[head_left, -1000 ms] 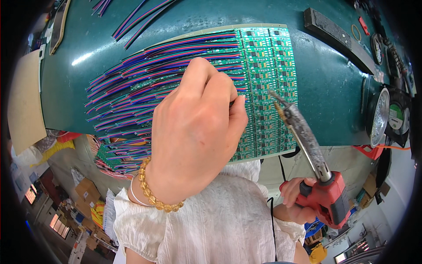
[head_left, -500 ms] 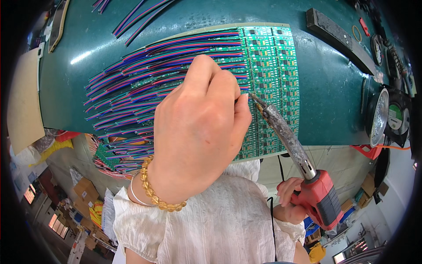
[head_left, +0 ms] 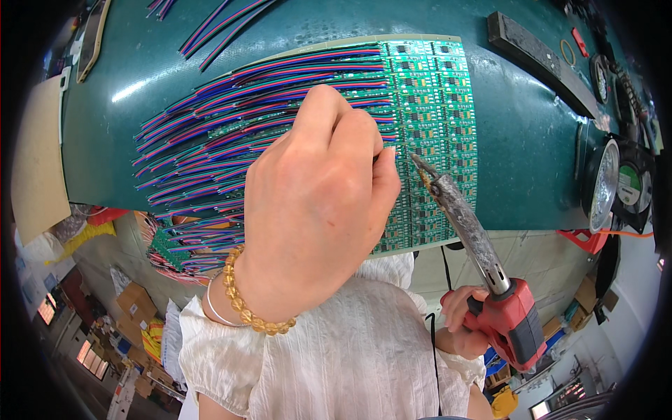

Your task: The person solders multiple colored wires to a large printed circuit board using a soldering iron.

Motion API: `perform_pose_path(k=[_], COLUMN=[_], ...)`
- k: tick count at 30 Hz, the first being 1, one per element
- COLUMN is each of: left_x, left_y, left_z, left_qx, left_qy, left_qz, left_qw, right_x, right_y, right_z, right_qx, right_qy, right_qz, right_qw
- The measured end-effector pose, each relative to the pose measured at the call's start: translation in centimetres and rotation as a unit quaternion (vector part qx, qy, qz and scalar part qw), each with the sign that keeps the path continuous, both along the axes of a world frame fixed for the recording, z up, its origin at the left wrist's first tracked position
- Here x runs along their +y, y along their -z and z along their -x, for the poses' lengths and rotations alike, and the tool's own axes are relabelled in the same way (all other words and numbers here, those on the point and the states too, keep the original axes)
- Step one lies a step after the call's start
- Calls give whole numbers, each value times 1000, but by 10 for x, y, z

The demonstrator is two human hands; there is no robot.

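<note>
My left hand (head_left: pixel 318 199) is pinched closed over a circuit board panel (head_left: pixel 458 140), thumb and fingertips together at the solder ends of the thin coloured wires (head_left: pixel 266 70). It covers most of what it grips, which appears to be a strand of those wires. Black, red, blue and green wires run in rows leftward from the panel's green boards. With my right hand (head_left: pixel 465 329) I hold the red and black handle of a soldering iron (head_left: pixel 476 238). Its dark tip points up and left, just above the panel, a short way right of my left thumb.
Loose wires (head_left: pixel 224 28) lie at the back of the green table (head_left: pixel 161 77). A dark metal bar (head_left: pixel 542 66) sits at back right; a round metal dish (head_left: pixel 603 185) and a solder reel (head_left: pixel 633 185) stand at the right edge. A black cord (head_left: pixel 435 364) hangs over my white top.
The soldering iron's tip has drawn back to the right, away from my left fingertips and the wire ends. My left hand has barely moved.
</note>
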State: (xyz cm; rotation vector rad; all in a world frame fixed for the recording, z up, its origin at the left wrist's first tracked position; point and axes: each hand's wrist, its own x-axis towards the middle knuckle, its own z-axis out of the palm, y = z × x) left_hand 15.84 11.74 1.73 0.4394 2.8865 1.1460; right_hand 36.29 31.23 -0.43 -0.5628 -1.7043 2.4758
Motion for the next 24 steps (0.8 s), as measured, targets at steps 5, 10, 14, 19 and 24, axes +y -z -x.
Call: perform_pose_path(k=[5,10,14,19,24], left_x=[0,-2,-2,-3,-4], left_y=[0,-1,-2,-3,-4], left_z=[0,0,1,1,3], left_qx=[-6,-7,-14,-22,-32], left_qy=[6,6,7,10,14], left_qz=[-3,1,2,-2,-3], left_qw=[1000,1000,1000,1000,999], right_x=[-9,8,3,-9,-15], right_y=[5,10,4,4,2], right_z=[4,-8,-12,1,1], right_qx=[31,-1,-31,-34,-27], right_qy=[1,-88,-44,7,35], right_qz=[-57,-141,-142,-31,-42], right_qw=[998,986,988,999,998])
